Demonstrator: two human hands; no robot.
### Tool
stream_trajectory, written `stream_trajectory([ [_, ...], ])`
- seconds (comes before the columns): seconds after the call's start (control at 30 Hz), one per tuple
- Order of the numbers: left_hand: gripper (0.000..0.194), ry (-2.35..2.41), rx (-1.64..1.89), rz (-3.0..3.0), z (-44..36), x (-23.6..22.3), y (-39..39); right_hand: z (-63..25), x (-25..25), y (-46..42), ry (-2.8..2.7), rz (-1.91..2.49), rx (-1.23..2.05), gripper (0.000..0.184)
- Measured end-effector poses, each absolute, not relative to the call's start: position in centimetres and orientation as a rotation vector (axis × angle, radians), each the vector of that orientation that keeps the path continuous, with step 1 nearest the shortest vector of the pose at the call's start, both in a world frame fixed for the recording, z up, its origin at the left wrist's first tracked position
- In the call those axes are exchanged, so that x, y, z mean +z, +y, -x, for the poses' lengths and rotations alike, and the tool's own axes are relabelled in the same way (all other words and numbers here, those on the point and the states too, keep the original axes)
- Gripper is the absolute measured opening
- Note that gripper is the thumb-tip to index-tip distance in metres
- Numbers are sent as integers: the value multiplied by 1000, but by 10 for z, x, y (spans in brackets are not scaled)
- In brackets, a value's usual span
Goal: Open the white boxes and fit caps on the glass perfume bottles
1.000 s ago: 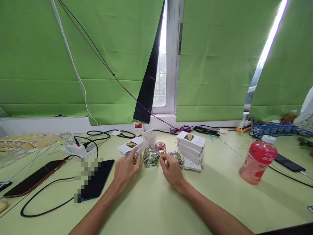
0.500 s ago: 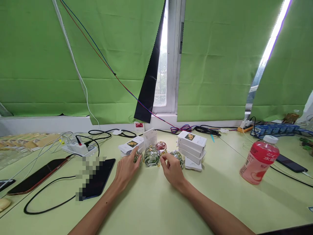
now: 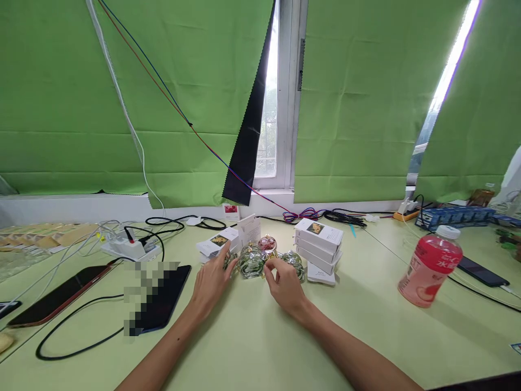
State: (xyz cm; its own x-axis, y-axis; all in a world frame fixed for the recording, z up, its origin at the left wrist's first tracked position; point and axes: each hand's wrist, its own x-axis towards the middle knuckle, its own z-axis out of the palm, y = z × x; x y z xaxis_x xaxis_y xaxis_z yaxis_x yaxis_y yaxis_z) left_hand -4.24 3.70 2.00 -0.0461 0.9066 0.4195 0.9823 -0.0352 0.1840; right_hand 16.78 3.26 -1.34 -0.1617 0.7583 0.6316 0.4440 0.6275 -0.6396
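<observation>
Several small round glass ornaments with gold trim stand in a cluster on the pale green table: a greenish one (image 3: 251, 261) in the middle, a pink one (image 3: 267, 244) behind it, another greenish one (image 3: 293, 261) to the right. My left hand (image 3: 210, 283) is curled round a small ornament (image 3: 228, 259) at the cluster's left. My right hand (image 3: 286, 284) pinches something small and gold beside the middle ornament. A stack of white boxes (image 3: 318, 243) sits right of the cluster; a white box (image 3: 217, 241) with a gold picture lies to its left.
A dark phone (image 3: 163, 296) and a red-edged phone (image 3: 55, 296) with black cables lie at left, near a white power strip (image 3: 129, 248). A pink drink bottle (image 3: 430, 265) stands at right, with another phone (image 3: 481, 271) behind it. Green curtains and a window sill close off the back.
Both hands stayed at the ornament cluster; my left fingers shifted slightly round the small ornament and my right hand edged a little toward the middle one.
</observation>
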Motion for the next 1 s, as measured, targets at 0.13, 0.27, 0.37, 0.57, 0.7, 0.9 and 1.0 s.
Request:
stream_trajectory([
  [0.13, 57, -2053, -691, 2061, 42, 19, 37, -168, -15, 33, -1856, 994, 356, 14],
  [0.27, 54, -1997, -757, 2084, 45, 16, 39, -168, -15, 33, -1892, 1023, 352, 13],
  [0.37, 52, -1970, -791, 2073, 45, 15, 39, -168, -15, 33, -1921, 1053, 346, 13],
  [0.57, 46, -1931, -837, 1969, 39, 21, 34, -168, -16, 33, -1974, 1103, 378, 13],
  [0.7, 38, -1826, -961, 1864, 35, 23, 30, -168, -13, 31, -2007, 1169, 367, 14],
  [0.9, 28, -1591, -1111, 2195, 27, 14, 28, -167, -15, 31, -2052, 1210, 357, 16],
  [1.0, 30, -1611, -1052, 2318, 24, 8, 29, -167, -17, 33, -2058, 1217, 353, 16],
])
